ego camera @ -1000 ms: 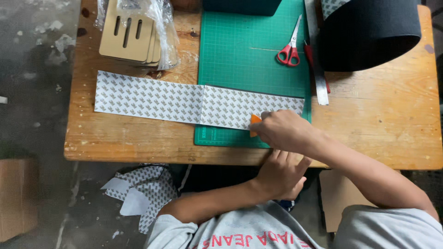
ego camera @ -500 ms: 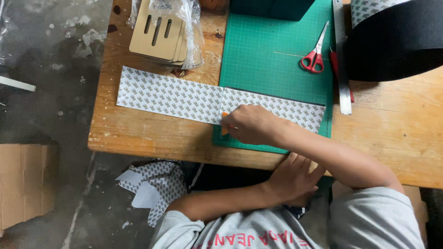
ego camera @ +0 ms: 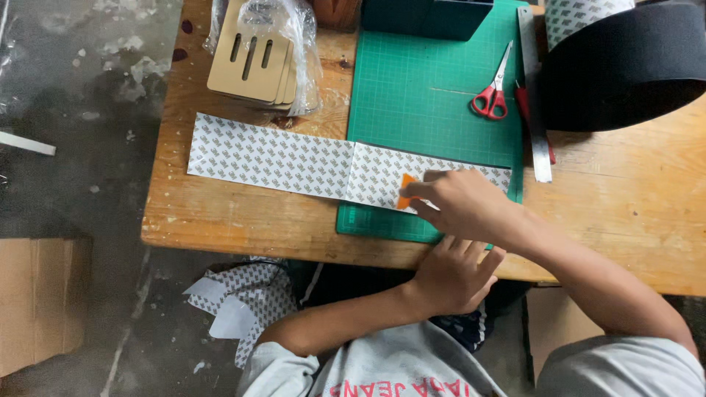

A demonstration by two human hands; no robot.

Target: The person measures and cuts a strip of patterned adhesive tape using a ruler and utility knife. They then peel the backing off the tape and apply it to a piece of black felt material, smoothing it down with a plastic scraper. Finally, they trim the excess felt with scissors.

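A long strip of white patterned sheet (ego camera: 268, 156) lies across the wooden table (ego camera: 632, 213), its right part on a green cutting mat (ego camera: 426, 95). My right hand (ego camera: 460, 202) presses a small orange tool (ego camera: 405, 190) onto the strip's right part. My left hand (ego camera: 452, 276) rests against the table's front edge, fingers close together, holding nothing.
Red-handled scissors (ego camera: 493, 95) and a metal ruler (ego camera: 535, 110) lie at the mat's right side. A big black roll (ego camera: 625, 66) stands at the back right. Bagged wooden pieces (ego camera: 254, 59) sit at the back left. Patterned scraps (ego camera: 239, 305) and a cardboard box (ego camera: 40, 301) lie on the floor.
My right hand slid left along the strip, then back toward its right end, with the orange tool showing again. My left hand stayed at the table edge. The view shifted.
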